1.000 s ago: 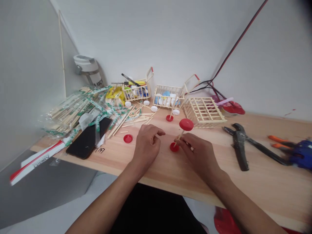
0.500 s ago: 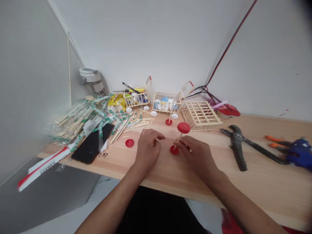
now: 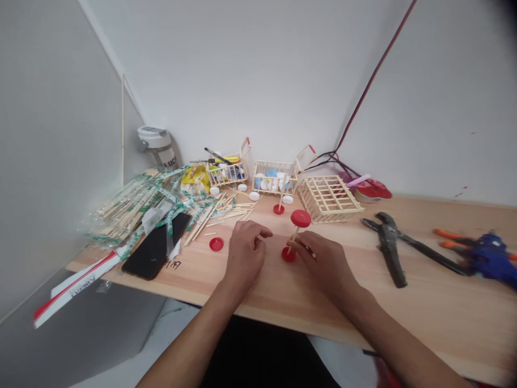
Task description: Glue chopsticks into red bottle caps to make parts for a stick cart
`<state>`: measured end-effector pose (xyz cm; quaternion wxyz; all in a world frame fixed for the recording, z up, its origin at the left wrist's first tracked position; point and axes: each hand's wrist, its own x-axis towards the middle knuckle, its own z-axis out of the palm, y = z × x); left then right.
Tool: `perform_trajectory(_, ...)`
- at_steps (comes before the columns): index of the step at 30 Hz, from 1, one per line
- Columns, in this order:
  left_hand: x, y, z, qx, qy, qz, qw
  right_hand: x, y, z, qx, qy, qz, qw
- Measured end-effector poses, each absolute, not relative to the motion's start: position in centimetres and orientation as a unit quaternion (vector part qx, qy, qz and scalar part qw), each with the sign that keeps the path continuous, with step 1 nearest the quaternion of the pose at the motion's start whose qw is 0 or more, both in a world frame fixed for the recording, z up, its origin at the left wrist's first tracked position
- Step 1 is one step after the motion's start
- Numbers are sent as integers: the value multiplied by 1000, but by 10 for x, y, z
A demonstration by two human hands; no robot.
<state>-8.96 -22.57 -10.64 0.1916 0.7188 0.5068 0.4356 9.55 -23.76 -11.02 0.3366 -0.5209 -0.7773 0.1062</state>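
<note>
In my right hand (image 3: 323, 256) is a thin wooden stick (image 3: 294, 237), pinched between thumb and fingers. A red bottle cap (image 3: 301, 218) tops the stick, and another red cap (image 3: 288, 255) at its lower end rests on the table. My left hand (image 3: 247, 250) lies on the table just left of it, fingers loosely curled, index finger apart from the thumb and nothing visible in it. Left of that hand lies a loose red cap (image 3: 216, 244). Farther back, a second stick stands upright in a red cap (image 3: 278, 209).
Behind stand two small stick carts (image 3: 228, 175) (image 3: 274, 178) with white wheels and a slatted stick basket (image 3: 329, 199). Pliers (image 3: 390, 250) and a blue glue gun (image 3: 495, 256) lie right. Wrapped chopsticks (image 3: 131, 207), a phone (image 3: 155, 248) and a lidded jar (image 3: 157, 145) are left.
The view has shifted slightly, so the tabletop sits a little lower in the picture. Both hands keep nearly the same pose, and the right still grips the stick.
</note>
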Motion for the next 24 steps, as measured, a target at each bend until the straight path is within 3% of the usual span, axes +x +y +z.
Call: perform_trajectory(24, -89, -224, -112, 712, 506, 449, 188, 96, -235, -116, -523, -773, 110, 343)
